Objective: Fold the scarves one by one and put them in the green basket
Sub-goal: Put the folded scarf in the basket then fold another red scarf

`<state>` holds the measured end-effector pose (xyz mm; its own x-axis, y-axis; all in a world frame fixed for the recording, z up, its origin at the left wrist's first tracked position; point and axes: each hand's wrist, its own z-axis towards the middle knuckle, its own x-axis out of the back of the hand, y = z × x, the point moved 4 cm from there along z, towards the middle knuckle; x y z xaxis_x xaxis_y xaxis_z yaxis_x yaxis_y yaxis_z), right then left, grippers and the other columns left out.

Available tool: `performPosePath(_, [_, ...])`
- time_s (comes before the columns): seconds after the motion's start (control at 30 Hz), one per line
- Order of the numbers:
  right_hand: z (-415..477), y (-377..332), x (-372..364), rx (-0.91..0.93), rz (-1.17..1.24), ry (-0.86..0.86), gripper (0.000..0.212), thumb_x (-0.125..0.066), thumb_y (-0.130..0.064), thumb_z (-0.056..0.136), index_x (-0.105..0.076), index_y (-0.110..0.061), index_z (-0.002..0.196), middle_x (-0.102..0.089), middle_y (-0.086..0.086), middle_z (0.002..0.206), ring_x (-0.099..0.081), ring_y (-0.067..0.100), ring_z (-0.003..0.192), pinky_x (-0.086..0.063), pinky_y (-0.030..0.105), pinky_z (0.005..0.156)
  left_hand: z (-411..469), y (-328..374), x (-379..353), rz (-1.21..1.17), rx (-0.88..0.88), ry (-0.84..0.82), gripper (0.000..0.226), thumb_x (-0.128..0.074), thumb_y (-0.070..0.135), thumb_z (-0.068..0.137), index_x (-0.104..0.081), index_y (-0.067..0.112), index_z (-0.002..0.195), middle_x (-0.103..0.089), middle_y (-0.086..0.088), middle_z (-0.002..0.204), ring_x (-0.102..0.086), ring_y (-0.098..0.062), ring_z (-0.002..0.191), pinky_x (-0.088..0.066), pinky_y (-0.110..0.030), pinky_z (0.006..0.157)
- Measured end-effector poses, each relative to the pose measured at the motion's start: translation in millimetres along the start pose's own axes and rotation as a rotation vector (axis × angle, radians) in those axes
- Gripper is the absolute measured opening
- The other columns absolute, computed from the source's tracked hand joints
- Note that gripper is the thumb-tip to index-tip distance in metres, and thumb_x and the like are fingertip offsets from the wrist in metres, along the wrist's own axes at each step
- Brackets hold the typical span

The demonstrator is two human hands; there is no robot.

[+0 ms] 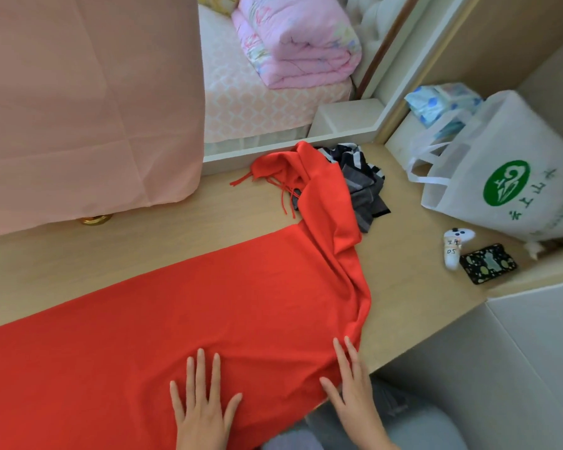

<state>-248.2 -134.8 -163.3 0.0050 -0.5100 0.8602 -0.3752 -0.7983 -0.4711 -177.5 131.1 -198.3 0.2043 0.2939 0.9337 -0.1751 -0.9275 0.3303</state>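
On the pale wooden desk, a long red cloth scarf, flat from the near left to the middle, bunched toward the far side. On its near end, 2 hands flat: left hand on the cloth, right hand at the scarf's right edge. Against the bunched end's right side, a crumpled dark striped scarf. Farther right, a white fabric tote bag; before it, a small white plastic controller, just left of a flat dark patterned case. Far left, a hanging pink sheet. Behind the desk, a folded pink quilt on a bed.
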Motion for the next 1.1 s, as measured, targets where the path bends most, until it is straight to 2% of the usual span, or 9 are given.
performPosePath(0.13, [36,35,30,-0.463,0.289,0.324,0.052,-0.062,-0.01,0.09,-0.044,-0.003,0.138,-0.038,0.02,0.138,-0.037,0.034,0.129,-0.029,0.04,0.107,14,17,13,-0.048,-0.081,0.045,0.066,-0.008,0.058,0.098,-0.013,0.023,0.153,-0.008,-0.001,0.161,-0.004,-0.014,0.149,-0.01,-0.045,0.117])
performPosePath(0.2, [57,48,40,-0.652,0.397,0.332,0.043,-0.061,-0.008,0.09,-0.051,-0.001,0.13,-0.047,0.022,0.129,-0.042,0.037,0.123,-0.032,0.044,0.106,24,28,18,-0.042,-0.139,0.021,0.063,-0.007,0.054,0.099,-0.018,0.021,0.152,-0.011,-0.002,0.161,-0.003,-0.014,0.149,-0.009,-0.044,0.116])
performPosePath(0.27, [75,51,47,-0.697,0.337,0.281,0.035,-0.064,-0.014,0.088,-0.058,-0.002,0.12,-0.051,0.02,0.123,-0.043,0.037,0.119,-0.032,0.042,0.102,32,41,20,-0.02,-0.196,-0.015,0.062,-0.007,0.051,0.101,-0.028,0.015,0.148,-0.023,-0.006,0.158,-0.003,-0.014,0.149,-0.009,-0.044,0.115])
performPosePath(0.5, [94,34,48,-0.701,0.217,0.227,0.026,-0.071,-0.029,0.083,-0.066,-0.008,0.099,-0.051,0.016,0.117,-0.041,0.034,0.113,-0.032,0.037,0.092,48,87,19,-0.105,-0.247,-0.19,0.056,-0.005,0.045,0.103,-0.042,0.017,0.134,-0.058,-0.01,0.134,-0.036,-0.019,0.131,-0.01,-0.033,0.111])
performPosePath(0.63, [89,19,51,-0.535,0.402,0.289,0.012,-0.069,-0.023,0.085,-0.06,-0.016,0.081,-0.055,0.001,0.096,-0.048,0.023,0.1,-0.041,0.037,0.086,64,128,28,-0.296,-0.279,-0.087,0.041,-0.036,0.035,0.096,-0.06,0.02,0.124,-0.06,-0.002,0.13,-0.057,-0.017,0.12,-0.03,-0.025,0.106])
performPosePath(0.77, [77,-6,49,-0.294,0.448,0.173,0.02,-0.067,-0.02,0.086,-0.052,-0.025,0.075,-0.063,-0.008,0.076,-0.06,0.009,0.074,-0.048,0.029,0.069,97,171,35,-0.683,-0.062,-0.111,0.038,-0.053,0.027,0.097,-0.05,0.019,0.135,-0.053,0.008,0.134,-0.049,-0.008,0.125,-0.03,-0.013,0.102])
performPosePath(0.87, [67,-22,39,-0.127,0.34,0.071,0.02,-0.067,-0.018,0.084,-0.052,-0.028,0.077,-0.063,-0.012,0.076,-0.059,0.005,0.07,-0.043,0.021,0.064,126,202,36,-0.84,0.118,-0.135,0.045,-0.065,0.034,0.089,-0.054,0.019,0.13,-0.06,0.006,0.125,-0.056,-0.01,0.115,-0.042,-0.025,0.099])
performPosePath(0.97, [65,-23,35,-0.076,0.391,0.021,0.018,-0.066,-0.012,0.084,-0.055,-0.026,0.08,-0.061,-0.013,0.079,-0.058,0.004,0.075,-0.043,0.017,0.066,148,219,27,-0.721,0.15,-0.155,0.05,-0.072,0.032,0.083,-0.056,0.022,0.129,-0.062,0.008,0.117,-0.058,-0.011,0.109,-0.047,-0.032,0.093])
performPosePath(1.1, [69,-6,39,-0.173,0.604,-0.005,0.026,-0.07,-0.003,0.079,-0.058,-0.026,0.075,-0.06,-0.01,0.081,-0.06,0.006,0.079,-0.044,0.014,0.069,163,205,20,-0.7,0.26,-0.062,0.015,-0.068,0.014,0.085,-0.071,0.017,0.099,-0.07,0.001,0.092,-0.064,-0.019,0.091,-0.043,-0.026,0.075])
